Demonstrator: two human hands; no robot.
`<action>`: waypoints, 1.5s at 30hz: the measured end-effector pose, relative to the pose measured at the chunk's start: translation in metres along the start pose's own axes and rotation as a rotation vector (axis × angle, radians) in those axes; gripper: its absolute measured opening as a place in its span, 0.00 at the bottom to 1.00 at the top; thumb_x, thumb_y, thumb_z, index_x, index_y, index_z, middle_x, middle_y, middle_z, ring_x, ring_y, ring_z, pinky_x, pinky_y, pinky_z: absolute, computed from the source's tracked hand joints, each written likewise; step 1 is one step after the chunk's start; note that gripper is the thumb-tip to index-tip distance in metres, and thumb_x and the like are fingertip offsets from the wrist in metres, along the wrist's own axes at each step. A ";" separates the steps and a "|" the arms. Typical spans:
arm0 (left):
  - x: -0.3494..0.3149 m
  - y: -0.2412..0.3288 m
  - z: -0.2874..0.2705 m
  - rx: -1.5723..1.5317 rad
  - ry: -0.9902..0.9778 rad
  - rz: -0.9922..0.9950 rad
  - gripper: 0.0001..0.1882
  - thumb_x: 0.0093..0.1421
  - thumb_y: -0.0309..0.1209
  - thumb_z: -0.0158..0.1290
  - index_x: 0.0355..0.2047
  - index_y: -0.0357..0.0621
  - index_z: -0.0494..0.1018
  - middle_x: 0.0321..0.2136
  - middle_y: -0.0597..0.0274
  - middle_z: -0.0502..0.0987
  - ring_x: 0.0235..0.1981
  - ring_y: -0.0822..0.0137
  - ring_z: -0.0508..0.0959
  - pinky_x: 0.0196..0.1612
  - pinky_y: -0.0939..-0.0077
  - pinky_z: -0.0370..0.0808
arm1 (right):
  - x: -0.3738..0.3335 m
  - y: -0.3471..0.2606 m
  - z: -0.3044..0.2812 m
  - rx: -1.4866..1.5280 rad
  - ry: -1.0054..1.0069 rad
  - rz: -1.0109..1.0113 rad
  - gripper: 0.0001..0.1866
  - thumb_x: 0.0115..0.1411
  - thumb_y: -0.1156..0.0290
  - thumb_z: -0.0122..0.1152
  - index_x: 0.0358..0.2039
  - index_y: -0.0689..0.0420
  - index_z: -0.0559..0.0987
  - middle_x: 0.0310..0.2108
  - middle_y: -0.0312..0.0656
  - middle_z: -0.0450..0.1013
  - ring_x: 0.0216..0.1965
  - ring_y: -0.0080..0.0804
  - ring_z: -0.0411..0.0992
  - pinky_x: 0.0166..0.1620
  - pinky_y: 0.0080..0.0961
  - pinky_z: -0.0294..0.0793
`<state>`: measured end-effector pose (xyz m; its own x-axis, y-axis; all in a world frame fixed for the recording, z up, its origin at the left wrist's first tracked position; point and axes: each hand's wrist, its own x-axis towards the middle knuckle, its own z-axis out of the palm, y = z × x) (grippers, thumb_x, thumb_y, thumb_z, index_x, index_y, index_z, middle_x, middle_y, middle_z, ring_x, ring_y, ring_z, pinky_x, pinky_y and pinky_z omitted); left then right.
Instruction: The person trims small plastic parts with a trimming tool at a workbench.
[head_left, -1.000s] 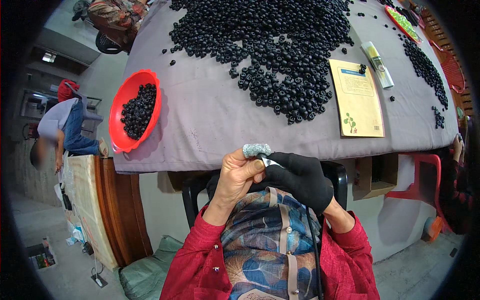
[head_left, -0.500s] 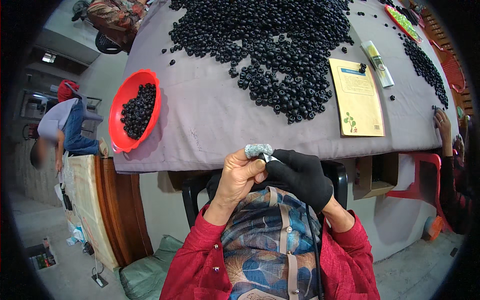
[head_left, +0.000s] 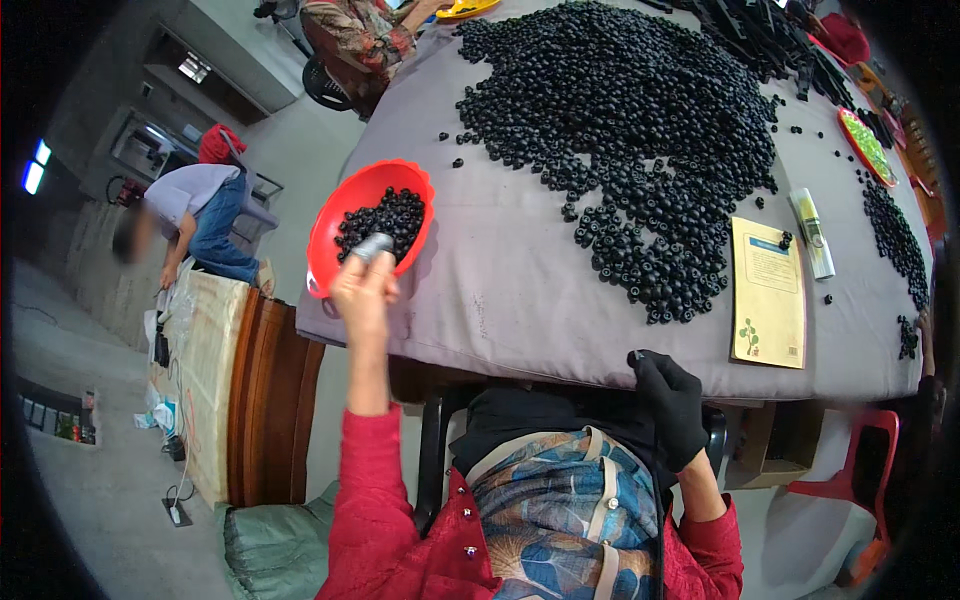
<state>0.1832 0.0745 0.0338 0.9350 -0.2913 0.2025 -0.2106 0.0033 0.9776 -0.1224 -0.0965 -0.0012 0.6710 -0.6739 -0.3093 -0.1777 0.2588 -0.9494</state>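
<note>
My left hand [head_left: 364, 288], bare except for a silvery wrap [head_left: 374, 247] on one finger, reaches over the near rim of a red scalloped bowl [head_left: 330, 225]. Its fingers are bunched, and what they hold, if anything, is hidden. Inside the bowl lies a heap of small round black beads [head_left: 398, 215] with holes. My right hand [head_left: 672, 408], in a black glove, is closed at the table's front edge. A tiny dark tip shows at its fingertips, too small to name.
A large pile of black beads [head_left: 620, 110] covers the middle of the grey tablecloth [head_left: 500, 300]. To its right lie a yellow booklet [head_left: 768, 300] and a pale tube-shaped packet [head_left: 812, 235]. Another person [head_left: 205, 215] bends over a wooden piece [head_left: 275, 400] at left.
My hands were together in front of me, with a small shiny metal piece between them. My left hand has moved left to the bowl; my right has drawn apart. The view has shifted.
</note>
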 end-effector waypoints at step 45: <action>-0.040 -0.037 0.140 0.018 -0.780 -0.304 0.08 0.48 0.23 0.49 0.31 0.35 0.70 0.21 0.57 0.73 0.21 0.70 0.74 0.23 0.78 0.72 | 0.005 0.012 0.006 -0.177 -0.084 -0.091 0.14 0.55 0.70 0.54 0.42 0.60 0.74 0.37 0.43 0.73 0.38 0.26 0.70 0.42 0.20 0.67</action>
<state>0.1132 -0.0480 -0.0187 0.4877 -0.8555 -0.1742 0.0082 -0.1951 0.9808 -0.1173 -0.0923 -0.0140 0.7463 -0.6271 -0.2231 -0.2324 0.0685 -0.9702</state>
